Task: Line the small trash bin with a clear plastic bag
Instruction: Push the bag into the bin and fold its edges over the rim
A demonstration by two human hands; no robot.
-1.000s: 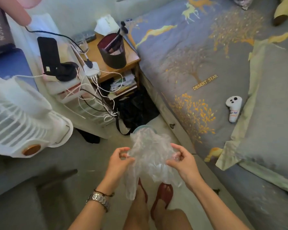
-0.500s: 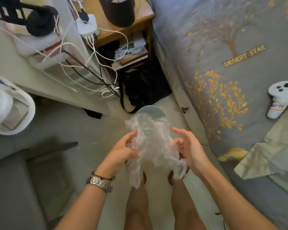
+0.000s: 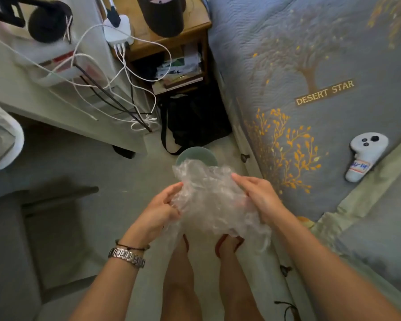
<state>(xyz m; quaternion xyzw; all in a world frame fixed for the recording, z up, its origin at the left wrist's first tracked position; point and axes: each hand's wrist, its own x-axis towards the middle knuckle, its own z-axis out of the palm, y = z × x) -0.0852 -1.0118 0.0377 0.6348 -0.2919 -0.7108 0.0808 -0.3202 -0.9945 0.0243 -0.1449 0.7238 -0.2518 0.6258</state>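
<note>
1. We hold the crumpled clear plastic bag (image 3: 212,200) between our hands: left hand (image 3: 159,212) at 9 o'clock pinching it, right hand (image 3: 258,199) at 3 o'clock, fingers curled on it.
2. At 12 o'clock, partly behind the bag, the small round pale-green trash bin (image 3: 196,155) stands on the floor.

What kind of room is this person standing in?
Most likely a bedroom: a bed with a grey quilt runs along the right, a wooden nightstand stands at its head, and charging cables hang nearby.
</note>
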